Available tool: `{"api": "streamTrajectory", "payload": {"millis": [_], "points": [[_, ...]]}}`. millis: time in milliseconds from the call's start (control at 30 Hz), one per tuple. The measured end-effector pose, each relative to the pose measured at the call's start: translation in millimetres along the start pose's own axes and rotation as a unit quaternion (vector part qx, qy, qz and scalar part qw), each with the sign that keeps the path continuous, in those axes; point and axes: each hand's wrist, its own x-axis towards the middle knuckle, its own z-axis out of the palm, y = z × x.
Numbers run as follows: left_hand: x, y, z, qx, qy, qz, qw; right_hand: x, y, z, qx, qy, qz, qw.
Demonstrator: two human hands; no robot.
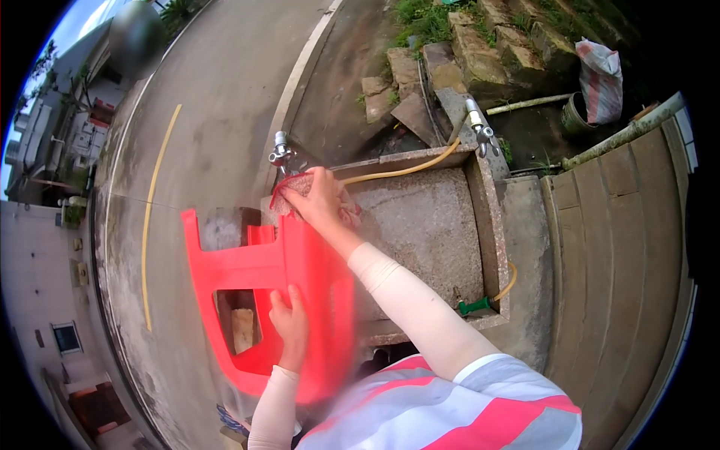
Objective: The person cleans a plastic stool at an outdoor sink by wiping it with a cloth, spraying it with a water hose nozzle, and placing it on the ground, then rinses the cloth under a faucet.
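Observation:
A red plastic stool is tipped over at the left end of a stone basin, its legs toward the road. My left hand grips the stool's near side, fingers lying along the red plastic. My right hand is closed on a reddish, patterned cloth with a red edge. It presses the cloth at the stool's far end, close to a metal tap. Part of the cloth is hidden under the fingers.
A second tap stands at the basin's far right corner. From it a yellow hose runs along the rim; a green nozzle lies at the right edge. Stone steps, a bucket and a striped sack are behind.

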Motion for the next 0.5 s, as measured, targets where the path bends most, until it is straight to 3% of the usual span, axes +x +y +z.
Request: {"api": "streamTrajectory", "payload": {"millis": [133, 233, 333, 467, 500], "points": [[-1, 0, 0, 0.033, 0.0, -0.009, 0.999, -48, -1, -10, 0.055, 0.056, -0.077, 0.994], [-2, 7, -1, 0.033, -0.001, -0.025, 0.999, -107, 5, -21, -0.059, 0.013, -0.172, 0.983], [-4, -8, 5, -0.016, 0.03, 0.05, 0.998, -143, -8, -44, -0.133, -0.04, -0.221, 0.965], [-3, 1, 1, 0.018, 0.016, 0.024, 0.999, -118, -14, -42, -0.169, -0.047, -0.285, 0.942], [-3, 2, 0, 0.034, 0.012, 0.017, 0.999, -106, -25, -42, -0.18, -0.01, -0.298, 0.938]]}}
